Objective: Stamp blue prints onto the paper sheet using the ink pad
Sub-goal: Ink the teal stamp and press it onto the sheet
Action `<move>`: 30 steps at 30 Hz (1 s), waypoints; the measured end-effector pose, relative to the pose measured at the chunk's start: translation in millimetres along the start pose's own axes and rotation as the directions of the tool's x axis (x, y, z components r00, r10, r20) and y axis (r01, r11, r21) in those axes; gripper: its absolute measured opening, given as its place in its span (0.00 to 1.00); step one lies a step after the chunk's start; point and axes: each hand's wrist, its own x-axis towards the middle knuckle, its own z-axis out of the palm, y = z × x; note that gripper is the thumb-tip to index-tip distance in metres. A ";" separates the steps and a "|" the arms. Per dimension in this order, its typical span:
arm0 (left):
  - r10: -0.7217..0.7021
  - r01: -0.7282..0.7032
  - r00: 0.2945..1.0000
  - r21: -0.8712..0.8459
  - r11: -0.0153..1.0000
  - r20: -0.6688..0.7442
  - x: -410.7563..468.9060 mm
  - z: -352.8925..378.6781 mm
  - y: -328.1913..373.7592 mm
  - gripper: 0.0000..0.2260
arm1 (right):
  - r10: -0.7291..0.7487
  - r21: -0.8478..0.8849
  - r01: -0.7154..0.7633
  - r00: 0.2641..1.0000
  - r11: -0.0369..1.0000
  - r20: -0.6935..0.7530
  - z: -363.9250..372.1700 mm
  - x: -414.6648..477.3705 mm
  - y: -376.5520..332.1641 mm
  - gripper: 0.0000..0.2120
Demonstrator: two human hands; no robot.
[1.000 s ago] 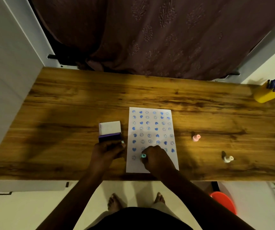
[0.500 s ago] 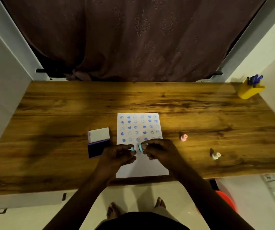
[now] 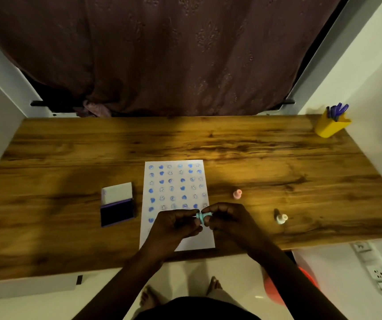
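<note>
A white paper sheet (image 3: pixel 176 181) lies on the wooden table (image 3: pixel 277 172), covered with rows of blue heart and smiley prints. Left of it sits the ink pad (image 3: pixel 117 213), lid flipped up, dark blue pad exposed. My left hand (image 3: pixel 174 224) and my right hand (image 3: pixel 228 219) meet above the sheet's lower half, both pinching a small teal stamp (image 3: pixel 202 216) held on its side between the fingertips. The hands hide the prints beneath them.
A pink stamp (image 3: pixel 237 194) and a white stamp (image 3: pixel 281 218) stand on the table right of the sheet. A yellow pen holder (image 3: pixel 330 125) with blue pens sits at the far right corner. A dark curtain hangs behind the table. An orange object (image 3: pixel 310 285) lies on the floor.
My right hand lifted the teal stamp off the sheet. My left hand left the ink pad and came over to grip the stamp too. The camera view tilted upward.
</note>
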 end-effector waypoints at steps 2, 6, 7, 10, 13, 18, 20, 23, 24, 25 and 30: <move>-0.003 0.003 1.000 0.007 1.000 0.003 1.6 8.5 -4.4 0.13 | 0.013 0.000 -0.013 1.000 1.000 0.014 -10.1 -1.0 2.0 0.09; 0.013 -0.013 1.000 0.013 1.000 -0.013 3.6 26.1 -8.2 0.12 | 0.014 -0.007 -0.013 0.999 1.000 0.033 -30.0 -2.7 3.5 0.08; 0.027 -0.026 1.000 0.017 1.000 -0.012 3.6 30.9 -7.7 0.13 | 0.009 -0.008 -0.009 0.999 1.000 0.050 -34.9 -3.3 3.7 0.08; 0.066 -0.064 0.997 0.065 0.996 -0.026 5.1 45.4 -7.3 0.17 | 0.019 0.003 -0.020 0.994 1.000 0.107 -49.9 -7.2 6.8 0.08; 0.105 -0.102 0.994 0.113 0.988 -0.021 7.8 54.8 -14.6 0.16 | 0.017 -0.027 -0.014 0.993 1.000 0.117 -61.5 -9.6 11.1 0.08; 0.125 -0.120 0.992 0.193 0.974 -0.012 6.2 69.8 -20.6 0.14 | -0.002 -0.071 0.013 0.988 0.997 0.157 -77.2 -7.7 15.7 0.05; 0.079 -0.075 0.997 0.216 0.974 -0.009 9.5 72.2 -24.4 0.17 | 0.002 -0.112 0.014 0.991 0.994 0.137 -81.7 -6.0 17.9 0.06; -0.008 0.010 1.000 0.260 0.966 -0.008 19.3 74.0 -31.8 0.21 | -0.009 -0.229 0.015 1.000 0.973 0.029 -86.2 -0.8 21.6 0.07; -0.032 0.038 0.999 0.282 0.959 -0.024 22.9 74.2 -33.4 0.22 | -0.024 -0.296 0.022 1.000 0.955 -0.004 -87.2 1.8 22.1 0.07; -0.055 0.066 0.998 0.306 0.950 -0.044 26.4 74.4 -34.8 0.21 | -0.049 -0.380 0.035 0.998 0.924 -0.029 -88.9 4.2 22.3 0.07; -0.084 0.122 0.989 0.353 0.928 -0.120 34.2 72.3 -38.1 0.14 | -0.158 -0.651 0.041 0.980 0.758 -0.122 -94.3 13.5 29.3 0.08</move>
